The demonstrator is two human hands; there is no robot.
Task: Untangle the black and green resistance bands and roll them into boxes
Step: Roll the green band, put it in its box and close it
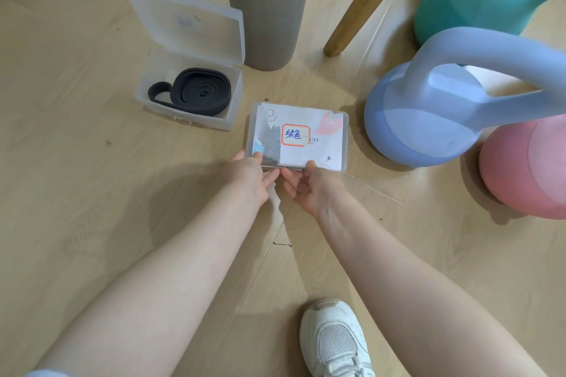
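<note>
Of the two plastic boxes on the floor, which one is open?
The far-left box, its lid standing up, with the rolled black band inside. The labelled box under both hands has its lid down.

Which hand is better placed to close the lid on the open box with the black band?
Probably the left hand: the open box holding the rolled black band lies on its side; the right hand would cross over.
</note>
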